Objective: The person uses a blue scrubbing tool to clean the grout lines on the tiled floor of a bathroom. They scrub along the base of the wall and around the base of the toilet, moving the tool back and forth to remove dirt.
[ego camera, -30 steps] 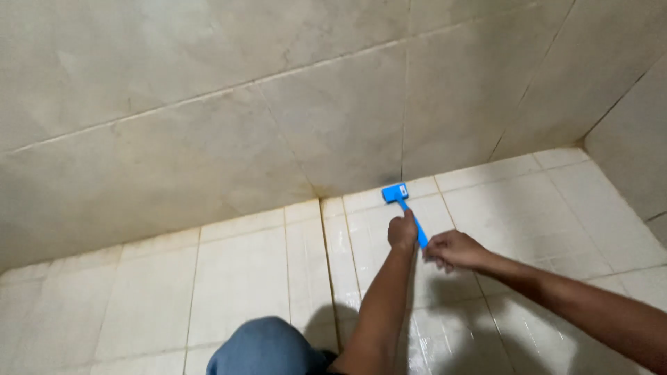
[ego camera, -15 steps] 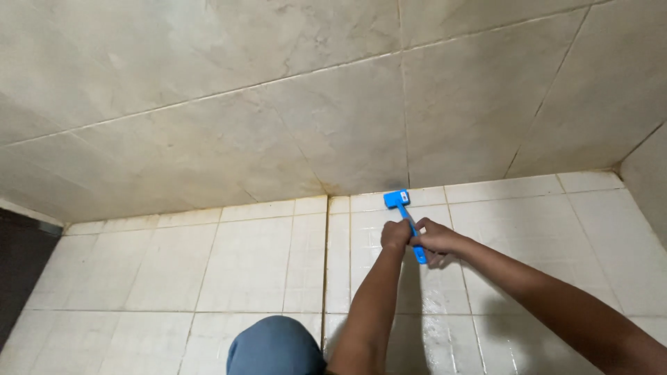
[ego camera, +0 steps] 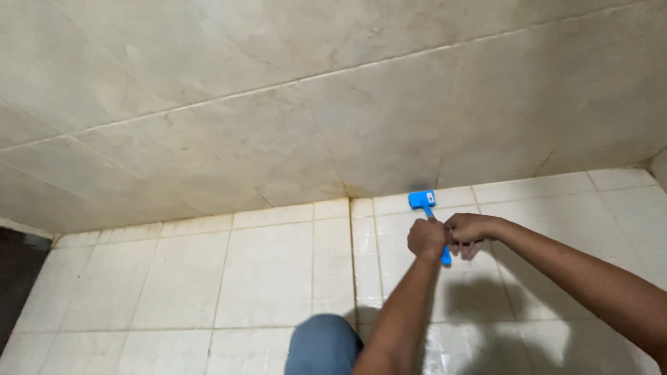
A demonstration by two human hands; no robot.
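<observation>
Tiled from wall to floor, the room is a bare corner of pale cream stone, seen from above. Where the floor meets the wall, a small blue tool lies with its flat rectangular head against the floor tiles, just short of the wall's foot, and its thin blue handle runs back toward the person. The left hand is curled into a fist around the middle of that handle, knuckles up. The right hand sits just beside it, touching it, fingers bent and closed over the handle's rear part; the blue tip of the handle shows below the two fists. Both forearms reach in from the lower right and lower middle of the view, and their shadows fall on the glossy tiles beneath them.

Around the tool, the floor tiles are rectangular, laid in rows, with darker grout lines; those near the hands look wet and shiny. A brownish stain marks the joint at the wall's base just left of the tool head. Large wall slabs rise above, crossed by thin pale seams. At the bottom edge a knee in blue cloth shows, and a dark opening sits at the far left.
</observation>
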